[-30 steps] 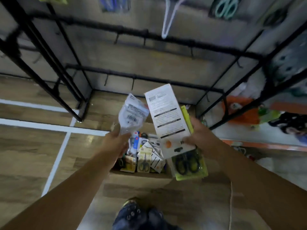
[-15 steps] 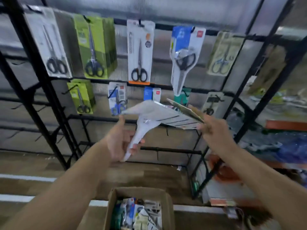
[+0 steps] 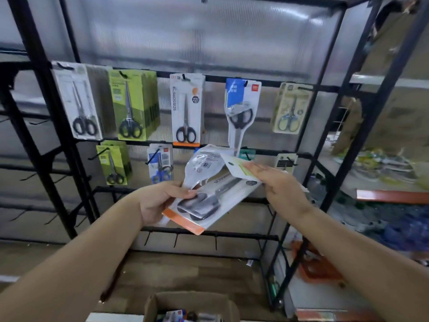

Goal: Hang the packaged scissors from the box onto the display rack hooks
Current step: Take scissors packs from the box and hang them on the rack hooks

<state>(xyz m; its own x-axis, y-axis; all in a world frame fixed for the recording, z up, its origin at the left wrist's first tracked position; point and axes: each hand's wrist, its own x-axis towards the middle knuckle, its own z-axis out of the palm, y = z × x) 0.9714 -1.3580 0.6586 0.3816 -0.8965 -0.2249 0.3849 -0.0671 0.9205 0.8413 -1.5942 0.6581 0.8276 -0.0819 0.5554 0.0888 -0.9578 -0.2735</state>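
Two packs were pinched in the left hand (image 3: 155,202): a white card (image 3: 209,201) and a clear pouch (image 3: 202,164). A third pack (image 3: 239,167) was gripped by the right hand (image 3: 281,187) before the rack (image 3: 308,156). With several held, one could be dropped while a hook was sought

Translucent ribbed wall panel (image 3: 209,38) behind, wood-plank floor (image 3: 185,273), daylight glow

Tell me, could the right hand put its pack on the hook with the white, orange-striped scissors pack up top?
Probably yes: nothing stands between the right hand and that hanging pack, though the hand is lower and already grips a white-green pack.
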